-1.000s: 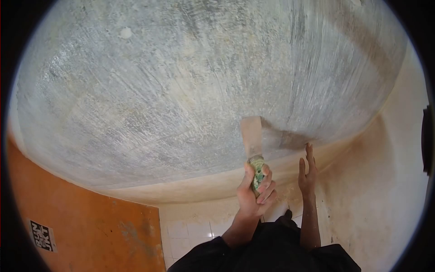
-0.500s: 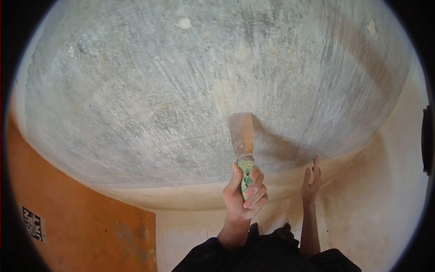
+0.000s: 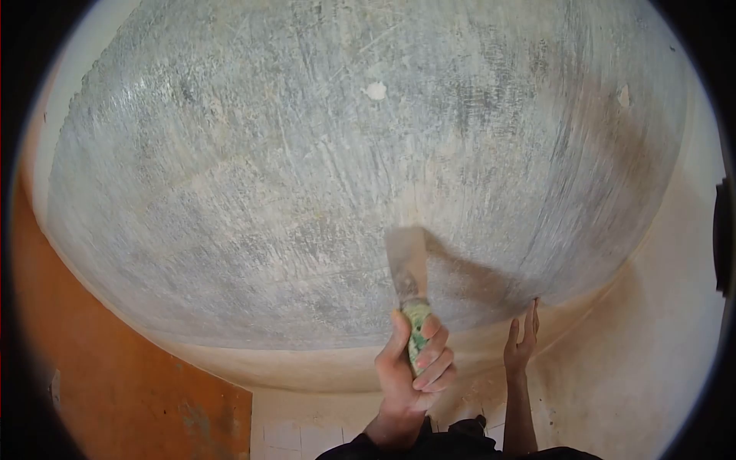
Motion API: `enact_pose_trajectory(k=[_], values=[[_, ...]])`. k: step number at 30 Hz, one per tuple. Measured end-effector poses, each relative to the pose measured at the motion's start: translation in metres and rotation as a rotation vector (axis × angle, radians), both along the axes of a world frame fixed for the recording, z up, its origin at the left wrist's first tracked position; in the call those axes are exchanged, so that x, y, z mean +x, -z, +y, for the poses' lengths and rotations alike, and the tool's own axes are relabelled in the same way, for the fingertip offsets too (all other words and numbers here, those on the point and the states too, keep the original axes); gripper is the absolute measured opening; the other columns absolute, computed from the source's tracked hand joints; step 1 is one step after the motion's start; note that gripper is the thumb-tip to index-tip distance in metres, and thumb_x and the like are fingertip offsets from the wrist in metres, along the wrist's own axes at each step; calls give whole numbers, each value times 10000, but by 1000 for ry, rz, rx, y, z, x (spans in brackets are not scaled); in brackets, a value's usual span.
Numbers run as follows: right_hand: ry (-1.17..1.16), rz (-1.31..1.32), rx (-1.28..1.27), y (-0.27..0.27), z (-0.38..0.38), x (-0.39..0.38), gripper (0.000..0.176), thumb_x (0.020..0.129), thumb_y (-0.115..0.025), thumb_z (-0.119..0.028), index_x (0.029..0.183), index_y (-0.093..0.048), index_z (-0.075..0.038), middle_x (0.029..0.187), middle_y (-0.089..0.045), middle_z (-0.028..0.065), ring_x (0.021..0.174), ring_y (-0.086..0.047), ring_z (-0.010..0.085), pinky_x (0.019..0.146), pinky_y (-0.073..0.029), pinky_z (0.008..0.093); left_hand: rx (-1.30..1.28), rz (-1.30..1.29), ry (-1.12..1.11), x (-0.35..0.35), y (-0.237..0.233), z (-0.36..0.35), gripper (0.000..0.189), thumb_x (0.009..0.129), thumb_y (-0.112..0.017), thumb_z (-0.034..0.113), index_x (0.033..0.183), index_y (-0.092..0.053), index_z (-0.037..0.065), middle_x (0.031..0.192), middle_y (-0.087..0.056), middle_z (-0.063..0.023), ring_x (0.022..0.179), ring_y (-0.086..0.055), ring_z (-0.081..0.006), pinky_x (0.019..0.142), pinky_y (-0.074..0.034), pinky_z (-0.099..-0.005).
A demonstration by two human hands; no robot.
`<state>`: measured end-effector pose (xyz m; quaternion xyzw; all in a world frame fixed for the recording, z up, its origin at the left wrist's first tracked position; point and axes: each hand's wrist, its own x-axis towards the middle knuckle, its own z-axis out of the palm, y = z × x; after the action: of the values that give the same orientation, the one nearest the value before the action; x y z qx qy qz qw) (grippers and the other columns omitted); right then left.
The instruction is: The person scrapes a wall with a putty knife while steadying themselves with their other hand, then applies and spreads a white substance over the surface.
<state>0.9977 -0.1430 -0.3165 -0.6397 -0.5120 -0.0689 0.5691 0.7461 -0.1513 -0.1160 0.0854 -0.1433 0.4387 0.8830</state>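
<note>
A smooth orange wall (image 3: 115,383) meets the rough, grey, scratch-streaked ceiling (image 3: 268,169). The left hand (image 3: 410,376) has its fingers (image 3: 433,360) clenched round the green-flecked handle of a scraper (image 3: 406,261), whose flat, dusty blade lies against the ceiling. The right hand (image 3: 521,345) has its fingers straight and released, with the tips at the ceiling's edge by a stained cream wall (image 3: 659,345).

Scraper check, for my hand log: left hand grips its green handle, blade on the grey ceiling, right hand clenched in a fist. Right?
No: the head view shows the right hand open, fingers stretched up, not a fist. The left hand does grip the scraper by its green handle, blade on the grey ceiling.
</note>
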Motion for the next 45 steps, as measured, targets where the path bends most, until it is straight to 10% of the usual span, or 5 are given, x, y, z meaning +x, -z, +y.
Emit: enact_pose_trajectory(k=[28,34,36,45], values=[[-92,24,60,-32,-16,-11,526,1021,-523,-168,1481,-379,41,1562,-333,242,1440,-324,387,1161,-273,460,39,47,-89,25,-55,-24,497,1066,-310,508,1033,-527,63,660,-434,0,397,-344,-95,359,-251,-243],[-532,295,38,-106,-53,-85,539,970,-542,-133,1467,-411,29,1374,-495,222,1141,-562,374,1015,-438,444,154,280,-273,20,-3,-6,464,1073,-309,486,1051,-534,81,755,-495,-2,617,-493,-103,583,-437,-260],[-685,-3,148,-150,-63,-117,561,942,-549,-112,1467,-410,28,1275,-512,227,1046,-577,352,921,-492,419,46,606,-462,27,-1,-17,460,1077,-306,472,1122,-538,77,918,-546,-35,843,-549,-138,794,-473,-291],[-356,-68,123,-173,-31,-176,598,894,-646,-61,1466,-478,-101,1018,-553,180,842,-583,293,669,-518,351,411,1085,-337,-16,9,21,471,1097,-285,406,1290,-509,41,1175,-575,-96,1085,-553,-189,960,-451,-340]])
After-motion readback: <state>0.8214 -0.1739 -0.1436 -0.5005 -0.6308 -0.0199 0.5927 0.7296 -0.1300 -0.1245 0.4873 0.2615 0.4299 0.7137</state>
